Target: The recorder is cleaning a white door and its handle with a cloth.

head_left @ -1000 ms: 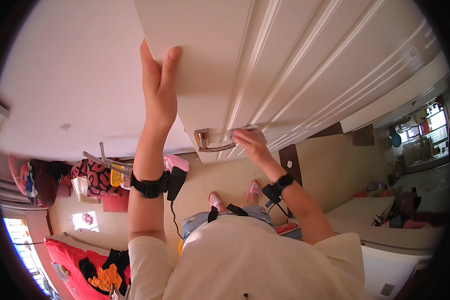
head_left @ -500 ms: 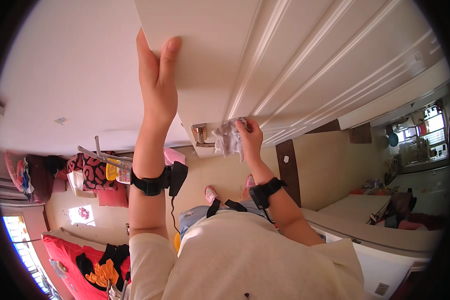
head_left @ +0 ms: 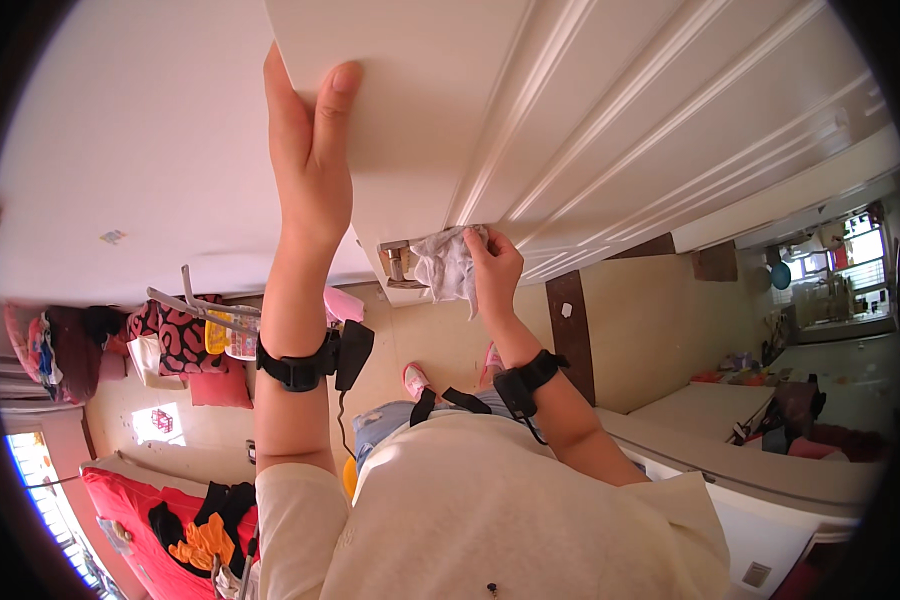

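A white panelled door (head_left: 420, 110) stands in front of me. My left hand (head_left: 312, 150) grips its free edge, with the thumb on the near face and the fingers hidden behind. In my right hand (head_left: 495, 270) is a crumpled pale grey cloth (head_left: 445, 264), pinched between thumb and fingers. The cloth lies against the door just right of the metal door handle (head_left: 398, 264) and touches the handle's right part.
A red-covered bed (head_left: 135, 515) with black and orange clothes is at lower left. Cushions and clothes (head_left: 185, 345) lie beyond it, near a grey metal frame (head_left: 195, 305). A dark threshold strip (head_left: 572, 345) crosses the floor. At right stands a white counter (head_left: 690, 450).
My right hand has shifted slightly left with the cloth, which now reaches closer to the handle. My left hand stays on the door edge.
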`<state>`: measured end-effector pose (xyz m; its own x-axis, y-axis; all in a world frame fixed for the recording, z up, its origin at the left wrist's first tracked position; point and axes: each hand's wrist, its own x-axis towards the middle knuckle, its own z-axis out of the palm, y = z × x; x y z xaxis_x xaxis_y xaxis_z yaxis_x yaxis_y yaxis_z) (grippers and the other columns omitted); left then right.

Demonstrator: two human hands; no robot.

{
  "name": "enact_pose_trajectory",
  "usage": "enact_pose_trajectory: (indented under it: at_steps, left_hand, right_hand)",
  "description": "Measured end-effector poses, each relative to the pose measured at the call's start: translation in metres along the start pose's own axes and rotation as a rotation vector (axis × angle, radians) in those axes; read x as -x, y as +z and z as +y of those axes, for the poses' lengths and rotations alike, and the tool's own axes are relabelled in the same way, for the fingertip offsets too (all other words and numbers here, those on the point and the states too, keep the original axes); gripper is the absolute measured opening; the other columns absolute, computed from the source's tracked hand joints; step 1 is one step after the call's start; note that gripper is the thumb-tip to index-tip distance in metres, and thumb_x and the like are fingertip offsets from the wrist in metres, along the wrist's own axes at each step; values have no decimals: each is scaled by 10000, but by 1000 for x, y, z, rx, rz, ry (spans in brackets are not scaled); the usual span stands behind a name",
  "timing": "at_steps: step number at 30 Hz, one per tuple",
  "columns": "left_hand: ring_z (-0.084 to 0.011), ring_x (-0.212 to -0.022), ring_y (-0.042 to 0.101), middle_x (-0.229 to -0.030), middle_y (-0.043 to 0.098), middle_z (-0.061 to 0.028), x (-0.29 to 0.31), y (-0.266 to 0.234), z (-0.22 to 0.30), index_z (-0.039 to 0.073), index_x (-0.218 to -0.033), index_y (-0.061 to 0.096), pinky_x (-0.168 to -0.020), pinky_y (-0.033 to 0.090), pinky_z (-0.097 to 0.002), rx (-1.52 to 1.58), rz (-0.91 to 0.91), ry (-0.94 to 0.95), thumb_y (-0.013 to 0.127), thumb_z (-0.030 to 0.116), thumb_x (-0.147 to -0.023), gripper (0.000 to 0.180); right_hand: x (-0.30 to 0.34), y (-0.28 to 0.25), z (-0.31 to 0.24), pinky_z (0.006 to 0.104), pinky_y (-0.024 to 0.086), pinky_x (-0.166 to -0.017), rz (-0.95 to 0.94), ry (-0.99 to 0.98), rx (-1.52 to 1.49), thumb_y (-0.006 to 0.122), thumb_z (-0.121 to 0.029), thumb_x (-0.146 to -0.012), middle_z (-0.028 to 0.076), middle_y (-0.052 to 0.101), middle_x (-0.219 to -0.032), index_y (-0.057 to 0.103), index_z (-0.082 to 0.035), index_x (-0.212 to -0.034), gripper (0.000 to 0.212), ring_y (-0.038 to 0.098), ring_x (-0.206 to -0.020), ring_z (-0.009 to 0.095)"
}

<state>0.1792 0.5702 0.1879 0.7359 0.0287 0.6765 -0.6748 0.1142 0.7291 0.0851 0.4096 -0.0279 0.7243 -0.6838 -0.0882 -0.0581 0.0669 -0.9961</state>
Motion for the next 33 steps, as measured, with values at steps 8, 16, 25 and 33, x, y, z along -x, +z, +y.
enact_pose_trajectory:
  at_steps: [8, 16, 25, 33]
  left_hand:
    - [-35, -739, 443, -865, 546, 19, -1, 1, -2, 24, -1307, 439, -676, 371, -184, -5, 6, 10, 483, 318, -1034, 404]
    - [-33, -739, 443, -868, 549, 21, 1, -3, -2, 23, -1313, 438, -675, 367, -184, -44, -11, -42, 481, 324, -1033, 414]
    - [-57, -818, 474, -951, 569, -12, -1, -3, 0, 30, -1304, 444, -763, 397, -209, -29, -8, -73, 489, 321, -1029, 403]
    - [-130, -985, 571, -1132, 618, -77, 1, 0, 7, 24, -1410, 356, -884, 447, -267, 57, -46, -111, 504, 264, -1024, 478]
  right_hand:
    - [2, -5, 11, 230, 453, -626, 3, 21, 67, 757, -228, -836, 12, 652, -760, 692, 58, -979, 326, 545, -674, 61]
    - [1, 4, -3, 209, 450, -648, -14, 11, -78, 747, -163, -854, 21, 673, -822, 689, 53, -963, 248, 568, -710, 57]
    - [-6, 3, -8, 221, 452, -650, -62, 21, -97, 755, -175, -846, 22, 672, -810, 693, 52, -930, 250, 565, -693, 71]
    - [22, -41, -112, 287, 488, -834, -385, 287, -449, 609, -296, -944, 39, 630, -1038, 594, -16, -1117, 329, 597, -951, 131]
